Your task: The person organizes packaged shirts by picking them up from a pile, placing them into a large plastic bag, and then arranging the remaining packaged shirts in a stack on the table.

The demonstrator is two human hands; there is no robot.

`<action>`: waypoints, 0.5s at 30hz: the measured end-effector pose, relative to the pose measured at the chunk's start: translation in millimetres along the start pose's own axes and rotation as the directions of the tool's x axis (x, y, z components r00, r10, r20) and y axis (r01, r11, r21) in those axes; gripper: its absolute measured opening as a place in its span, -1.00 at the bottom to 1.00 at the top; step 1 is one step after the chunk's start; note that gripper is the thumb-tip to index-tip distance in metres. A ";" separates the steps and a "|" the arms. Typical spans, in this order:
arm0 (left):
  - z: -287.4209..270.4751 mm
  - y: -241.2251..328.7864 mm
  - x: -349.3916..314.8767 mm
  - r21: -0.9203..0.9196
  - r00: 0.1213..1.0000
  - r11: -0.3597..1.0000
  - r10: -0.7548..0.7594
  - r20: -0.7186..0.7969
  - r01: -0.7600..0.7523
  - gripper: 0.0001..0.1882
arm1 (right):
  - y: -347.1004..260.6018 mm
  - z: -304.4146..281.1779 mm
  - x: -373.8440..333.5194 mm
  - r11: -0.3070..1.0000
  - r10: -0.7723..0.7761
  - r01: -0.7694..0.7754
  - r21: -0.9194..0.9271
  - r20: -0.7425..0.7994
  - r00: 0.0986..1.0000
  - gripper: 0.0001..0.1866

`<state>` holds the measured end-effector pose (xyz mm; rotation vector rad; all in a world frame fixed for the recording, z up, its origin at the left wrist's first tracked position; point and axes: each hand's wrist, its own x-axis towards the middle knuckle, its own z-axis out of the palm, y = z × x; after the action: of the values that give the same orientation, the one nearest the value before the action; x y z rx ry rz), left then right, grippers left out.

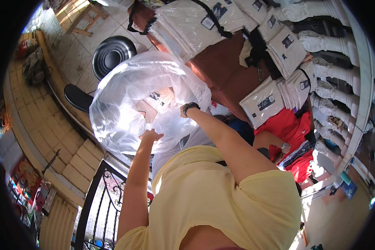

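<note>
A large clear plastic bag [112, 93] stands before me with its mouth spread wide. Inside it lie flat packages [148, 107] with dark labels. At the bag's near rim is my left hand [151, 135], its fingers apart against the plastic. My right hand [184, 111], with a dark watch [191, 107] on the wrist, is closed at the right side of the bag's mouth on the plastic. Its fingertips are partly hidden.
A brown-covered table [221, 75] holds stacks of bagged pale garments [260, 102]. At right, another person's hand [285, 148] is over red cloth [293, 121]. A black round stool [112, 54] stands beyond the bag; a black metal railing [98, 204] is at lower left.
</note>
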<state>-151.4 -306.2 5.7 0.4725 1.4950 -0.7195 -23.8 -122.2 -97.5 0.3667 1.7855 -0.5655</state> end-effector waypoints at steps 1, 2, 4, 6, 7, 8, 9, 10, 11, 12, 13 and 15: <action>22.4 -5.6 43.6 0.040 0.994 0.994 0.103 0.018 -0.104 -0.07 | 2.3 -6.7 -10.7 0.999 -0.031 0.030 -0.012 -0.010 0.999 -0.54; 46.7 -13.0 49.5 -0.022 0.991 0.992 0.126 -0.045 -0.127 -0.15 | -24.1 -28.8 -45.9 0.996 0.029 -0.022 0.084 -0.084 0.996 -0.50; 34.3 0.3 -6.8 -0.135 0.914 0.952 0.216 -0.343 -0.275 -0.33 | -32.4 -39.4 -75.9 0.953 -0.057 0.146 0.266 -0.316 0.947 -0.45; 40.1 -0.3 -5.9 -0.169 0.662 0.838 0.268 -0.700 -0.518 -0.53 | -39.4 -50.5 -93.1 0.904 -0.133 0.333 0.267 -0.564 0.815 -0.50; 30.4 8.8 -9.0 -0.124 0.601 0.835 0.274 -0.751 -0.536 -0.59 | -32.9 -49.0 -88.2 0.902 -0.128 0.365 0.230 -0.664 0.736 -0.51; 19.9 11.0 -12.0 -0.104 0.562 0.844 0.253 -0.788 -0.526 -0.64 | -32.7 -51.0 -85.4 0.924 -0.070 0.305 0.230 -0.683 0.727 -0.50; 7.5 10.4 -9.9 0.040 0.388 0.820 0.312 -0.867 -0.571 -0.73 | -31.2 -58.8 -84.8 0.933 0.026 0.210 0.292 -0.637 0.770 -0.51; -10.1 11.3 -8.1 0.090 0.381 0.837 0.337 -0.861 -0.539 -0.78 | -29.9 -73.5 -95.9 0.933 0.070 0.148 0.328 -0.568 0.820 -0.53; -25.5 18.0 -1.3 0.114 0.393 0.835 0.369 -0.842 -0.539 -0.77 | -23.0 -81.0 -92.6 0.933 0.117 0.077 0.350 -0.501 0.857 -0.57; -37.1 23.1 5.4 0.103 0.442 0.859 0.357 -0.823 -0.501 -0.76 | -20.1 -83.8 -79.8 0.938 0.113 0.075 0.338 -0.502 0.857 -0.58; -42.0 17.5 24.3 0.071 0.573 0.886 0.355 -0.739 -0.458 -0.68 | -31.3 -92.3 -76.5 0.949 0.022 0.151 0.277 -0.534 0.845 -0.62; -34.7 10.2 53.9 0.082 0.761 0.940 0.316 -0.566 -0.330 -0.62 | -55.8 -104.8 -55.8 0.955 -0.137 0.261 0.141 -0.572 0.809 -0.70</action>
<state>-173.1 -282.5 -50.7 0.9708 1.9120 -0.2831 -121.6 -108.7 -11.0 0.5354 2.3569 -0.8709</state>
